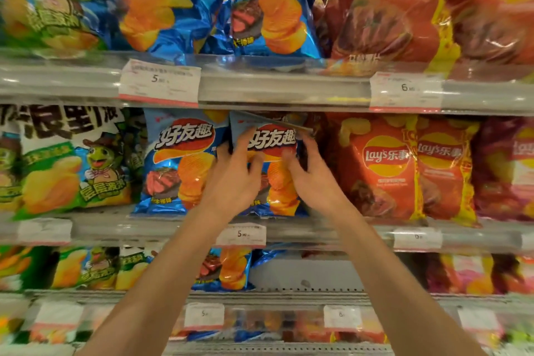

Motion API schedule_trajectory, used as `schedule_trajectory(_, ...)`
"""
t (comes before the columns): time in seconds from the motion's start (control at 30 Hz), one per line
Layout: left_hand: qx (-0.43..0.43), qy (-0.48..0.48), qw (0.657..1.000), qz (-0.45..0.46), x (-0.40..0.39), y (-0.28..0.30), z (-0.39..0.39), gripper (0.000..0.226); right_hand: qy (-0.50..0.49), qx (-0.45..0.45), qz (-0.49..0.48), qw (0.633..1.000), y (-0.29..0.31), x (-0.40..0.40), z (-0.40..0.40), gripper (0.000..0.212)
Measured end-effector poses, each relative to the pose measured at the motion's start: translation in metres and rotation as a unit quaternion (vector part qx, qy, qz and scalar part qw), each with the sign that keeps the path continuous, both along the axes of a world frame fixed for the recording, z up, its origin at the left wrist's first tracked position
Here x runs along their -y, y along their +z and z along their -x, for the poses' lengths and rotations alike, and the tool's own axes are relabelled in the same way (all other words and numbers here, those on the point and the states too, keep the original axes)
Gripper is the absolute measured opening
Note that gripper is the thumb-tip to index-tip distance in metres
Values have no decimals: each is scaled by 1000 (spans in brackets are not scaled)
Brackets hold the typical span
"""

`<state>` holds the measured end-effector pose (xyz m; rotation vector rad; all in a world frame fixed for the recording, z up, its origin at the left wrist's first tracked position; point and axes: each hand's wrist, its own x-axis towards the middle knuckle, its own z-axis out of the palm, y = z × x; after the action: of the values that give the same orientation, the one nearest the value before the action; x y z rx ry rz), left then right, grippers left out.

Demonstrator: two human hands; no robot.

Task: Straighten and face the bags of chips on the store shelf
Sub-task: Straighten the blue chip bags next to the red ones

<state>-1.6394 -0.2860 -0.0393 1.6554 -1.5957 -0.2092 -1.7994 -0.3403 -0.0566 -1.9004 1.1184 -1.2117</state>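
Bags of chips fill three shelves in my head view, and I am working on the middle shelf [318,230]. My left hand [235,173] and right hand [310,175] both have their fingers curled onto the front of one blue bag [271,141], gripping it from either side. That bag stands in its row, but its top seal is bent forward and slanted, so I judge it only half faced. Just beside it, the neighbouring blue bag [179,162] stands upright with its label forward and looks done. The red bags [381,167] to the right overlap one another and lean a little. On the lower shelf a gap [303,272] shows bare backing, so I judge much of the job remains.
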Motion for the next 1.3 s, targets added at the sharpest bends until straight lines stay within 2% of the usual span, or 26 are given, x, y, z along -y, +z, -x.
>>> schedule_trajectory(0.1, -2, -16, 1000, -18, 9, 0, -2, 51, 5, 36, 9, 999, 2, -2, -5, 55)
schedule_trajectory(0.3, -155, -99, 979, 90, 12, 0, 6, 55, 1, 67, 28, 997, 26, -3, 2, 58)
schedule_trajectory(0.43, -170, -103, 977, 75, 21, -9, 7, 67, 2, 42, -6, 999, 22, -3, 2, 65)
schedule_trajectory(0.57, -234, -72, 968, 51, 23, -23, 3, 78, -37, 38, -70, 996, 5, -20, 14, 70)
schedule_trajectory(0.73, -183, -46, 981, 31, 24, -34, 5, 71, -72, -80, -73, 992, -16, -32, 24, 67)
schedule_trajectory(0.83, -199, -42, 978, 43, 26, -36, 7, 72, -75, -143, -38, 986, -8, -33, 26, 66)
schedule_trajectory(1.0, -236, -48, 970, 39, 25, -36, 6, 66, -69, -182, -12, 981, -12, -30, 26, 67)
schedule_trajectory(1.07, -241, -54, 968, 39, 23, -35, 7, 65, -73, -160, -11, 984, -19, -29, 27, 70)
schedule_trajectory(1.17, -262, -54, 963, 21, 26, -27, 9, 64, -83, -73, -26, 994, -15, -13, 23, 74)
schedule_trajectory(1.3, -288, -55, 956, 5, 38, -15, 10, 60, -37, 46, -108, 992, 2, 11, 6, 82)
